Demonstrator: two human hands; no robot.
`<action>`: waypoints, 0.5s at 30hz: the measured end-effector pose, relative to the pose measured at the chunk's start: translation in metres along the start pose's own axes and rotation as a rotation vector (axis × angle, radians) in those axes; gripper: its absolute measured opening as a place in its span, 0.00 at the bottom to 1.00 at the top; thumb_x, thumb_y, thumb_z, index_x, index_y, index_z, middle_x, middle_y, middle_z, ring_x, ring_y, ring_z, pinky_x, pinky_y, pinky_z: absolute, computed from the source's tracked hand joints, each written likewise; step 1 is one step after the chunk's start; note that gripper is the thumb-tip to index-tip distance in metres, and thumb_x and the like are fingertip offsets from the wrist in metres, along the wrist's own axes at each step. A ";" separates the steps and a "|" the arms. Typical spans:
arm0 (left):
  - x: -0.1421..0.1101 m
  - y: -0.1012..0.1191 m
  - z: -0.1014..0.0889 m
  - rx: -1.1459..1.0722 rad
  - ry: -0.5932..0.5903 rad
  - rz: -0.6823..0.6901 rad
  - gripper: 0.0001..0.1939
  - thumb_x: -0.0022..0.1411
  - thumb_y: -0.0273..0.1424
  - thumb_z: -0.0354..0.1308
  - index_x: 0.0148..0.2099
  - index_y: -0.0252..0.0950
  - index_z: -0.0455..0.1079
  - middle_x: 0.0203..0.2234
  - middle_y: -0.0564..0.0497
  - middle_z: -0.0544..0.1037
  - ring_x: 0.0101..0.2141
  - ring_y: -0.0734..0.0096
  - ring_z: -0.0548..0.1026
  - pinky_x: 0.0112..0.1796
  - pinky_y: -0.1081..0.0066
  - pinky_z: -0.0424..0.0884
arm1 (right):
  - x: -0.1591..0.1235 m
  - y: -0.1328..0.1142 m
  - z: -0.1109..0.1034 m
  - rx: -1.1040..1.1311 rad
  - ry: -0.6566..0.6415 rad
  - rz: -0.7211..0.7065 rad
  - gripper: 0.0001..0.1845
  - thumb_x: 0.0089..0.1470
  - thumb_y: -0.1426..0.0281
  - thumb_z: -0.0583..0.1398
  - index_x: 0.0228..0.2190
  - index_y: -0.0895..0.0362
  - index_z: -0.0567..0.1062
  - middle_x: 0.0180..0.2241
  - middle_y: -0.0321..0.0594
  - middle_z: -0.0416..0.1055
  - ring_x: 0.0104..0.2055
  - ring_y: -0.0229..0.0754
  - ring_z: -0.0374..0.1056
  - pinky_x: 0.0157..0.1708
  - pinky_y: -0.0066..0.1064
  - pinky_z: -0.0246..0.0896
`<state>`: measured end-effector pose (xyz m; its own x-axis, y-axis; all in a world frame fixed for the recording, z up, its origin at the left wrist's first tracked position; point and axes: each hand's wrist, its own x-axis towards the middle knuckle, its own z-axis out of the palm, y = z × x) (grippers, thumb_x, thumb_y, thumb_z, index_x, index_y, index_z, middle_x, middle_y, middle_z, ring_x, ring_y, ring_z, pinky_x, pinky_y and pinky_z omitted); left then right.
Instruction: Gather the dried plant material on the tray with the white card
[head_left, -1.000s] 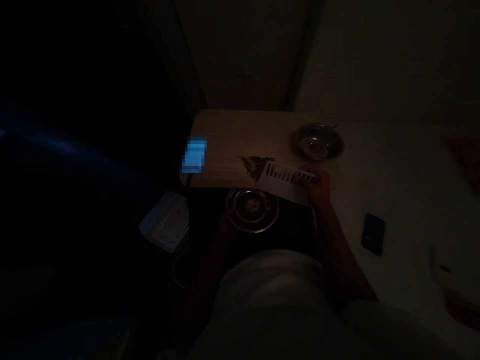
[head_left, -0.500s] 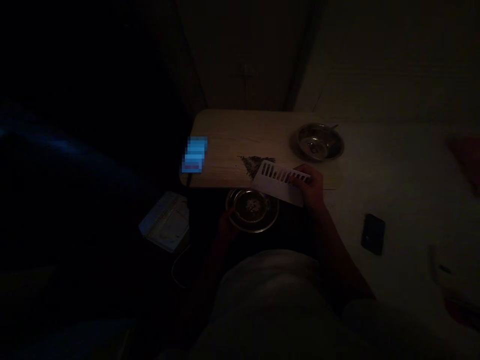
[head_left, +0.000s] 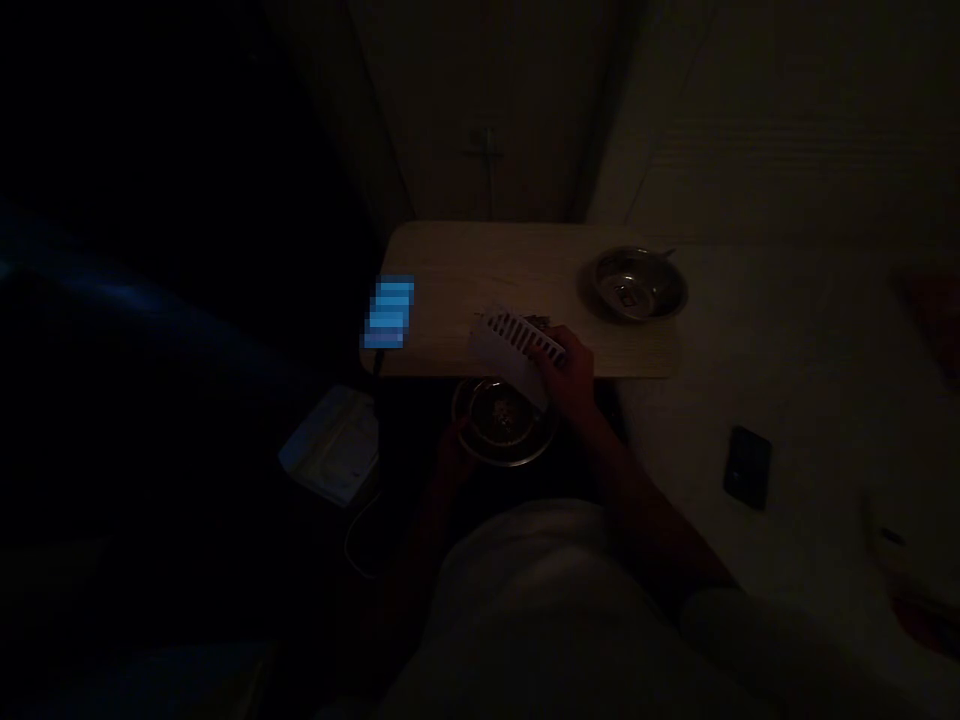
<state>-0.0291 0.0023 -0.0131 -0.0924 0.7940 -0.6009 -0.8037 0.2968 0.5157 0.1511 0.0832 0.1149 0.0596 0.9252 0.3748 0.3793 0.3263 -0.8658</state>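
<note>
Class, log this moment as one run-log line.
right hand: holds white slotted card | left hand: at steel bowl

A pale wooden counter (head_left: 480, 260) with rounded corners is seen, its grain faintly visible in the dim light. A round stainless-steel bowl (head_left: 634, 285) is placed on it at 3 o'clock, and a glowing blue pixelated rectangle (head_left: 388, 312) lies at 9 o'clock. A pale white surface (head_left: 825, 400) is joined at 3 o'clock, with a black rectangular smartphone (head_left: 748, 467) lying on it.
</note>
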 end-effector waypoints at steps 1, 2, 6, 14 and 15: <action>0.001 0.000 -0.001 -0.004 -0.006 -0.010 0.11 0.53 0.31 0.60 0.39 0.36 0.76 0.36 0.47 0.82 0.55 0.52 0.70 0.57 0.55 0.62 | 0.000 0.002 0.000 -0.016 0.023 0.005 0.08 0.53 0.63 0.60 0.32 0.55 0.72 0.27 0.34 0.71 0.27 0.38 0.65 0.28 0.29 0.57; 0.002 0.000 -0.002 -0.005 -0.014 -0.023 0.11 0.53 0.31 0.60 0.40 0.36 0.76 0.36 0.46 0.82 0.55 0.52 0.70 0.57 0.55 0.62 | -0.001 0.004 -0.002 -0.029 0.050 0.011 0.08 0.53 0.63 0.60 0.32 0.55 0.72 0.27 0.34 0.70 0.27 0.38 0.65 0.28 0.29 0.57; 0.001 0.000 -0.001 0.001 -0.063 -0.033 0.15 0.52 0.32 0.61 0.43 0.36 0.75 0.39 0.46 0.82 0.55 0.51 0.70 0.57 0.54 0.63 | 0.003 0.010 -0.012 -0.012 0.130 0.049 0.08 0.52 0.63 0.61 0.31 0.55 0.71 0.27 0.33 0.69 0.28 0.37 0.64 0.28 0.29 0.58; -0.002 0.000 -0.001 -0.005 -0.042 -0.004 0.15 0.53 0.32 0.60 0.44 0.35 0.76 0.39 0.47 0.82 0.53 0.52 0.72 0.56 0.56 0.64 | 0.071 0.007 -0.012 0.037 0.142 -0.148 0.10 0.52 0.61 0.61 0.32 0.55 0.71 0.31 0.37 0.71 0.34 0.41 0.68 0.38 0.35 0.66; -0.002 0.000 -0.002 -0.007 -0.040 -0.001 0.15 0.53 0.31 0.60 0.44 0.35 0.76 0.39 0.47 0.82 0.53 0.52 0.72 0.56 0.56 0.64 | 0.083 0.010 -0.008 0.025 0.090 -0.172 0.10 0.51 0.61 0.61 0.32 0.55 0.71 0.31 0.37 0.71 0.35 0.42 0.68 0.39 0.36 0.66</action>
<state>-0.0301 0.0002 -0.0133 -0.0678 0.8145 -0.5762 -0.8081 0.2939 0.5105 0.1671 0.1618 0.1403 0.0786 0.8348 0.5449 0.3681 0.4837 -0.7941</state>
